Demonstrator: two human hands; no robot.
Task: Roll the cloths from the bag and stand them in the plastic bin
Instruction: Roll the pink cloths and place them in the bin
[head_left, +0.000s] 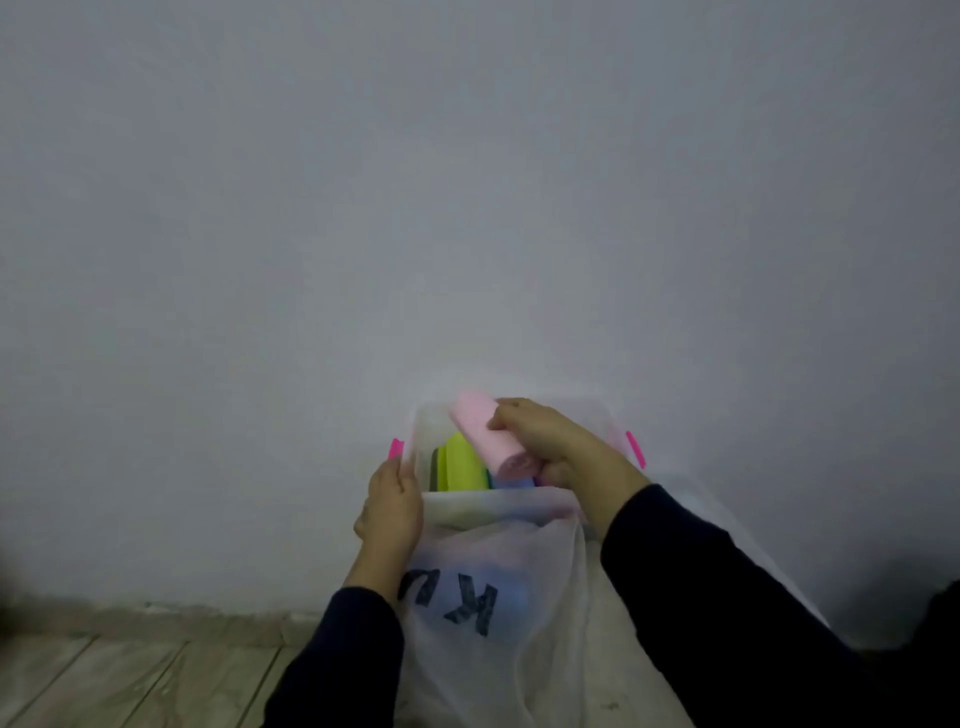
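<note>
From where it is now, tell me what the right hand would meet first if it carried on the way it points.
The right hand points leftward over the plastic bin with the pink roll in its grip. Probably the bin's left wall comes first, then the left hand outside it; depth is unclear.

Dim, even indoor light with a cool grey-blue cast; no distinct source is visible. The wall (467, 182) is brightest near the centre and darkens toward the corners, a vignette. Deep shadow fills the lower right corner, and the dark sleeves (727, 587) show no detail. The whole frame is soft: the hands and the pink roll (485, 439) have smeared edges, and the bag's lettering (452, 597) is fuzzy. Floorboards (104, 680) at lower left splay outward from wide-angle distortion. No glare appears.
</note>
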